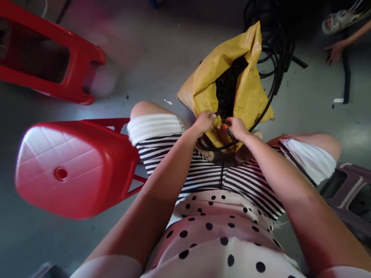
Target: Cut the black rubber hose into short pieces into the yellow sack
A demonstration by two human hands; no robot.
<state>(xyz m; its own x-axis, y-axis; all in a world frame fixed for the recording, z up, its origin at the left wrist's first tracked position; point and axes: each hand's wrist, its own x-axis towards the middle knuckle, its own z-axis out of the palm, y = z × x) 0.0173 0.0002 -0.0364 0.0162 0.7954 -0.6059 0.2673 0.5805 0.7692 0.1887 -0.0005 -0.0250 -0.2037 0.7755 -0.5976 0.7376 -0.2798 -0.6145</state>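
A yellow sack (206,80) stands open on the floor between my knees, with black pieces (226,87) inside it. Over its near edge, my left hand (205,121) pinches the end of a thin black part. My right hand (236,128) is closed close beside it on a black cable, next to a small orange piece (224,126). The black cable (265,115) loops below both hands and runs up along the sack's right side. The exact shape of what lies between the fingertips is too small to tell.
A red stool (63,171) lies to my left, another red stool (30,54) beyond it. Coiled black cables (266,54) lie behind the sack. Another person's hand (335,51) reaches down near a black strip (346,80) at the upper right. A grey stool (361,192) is on the right.
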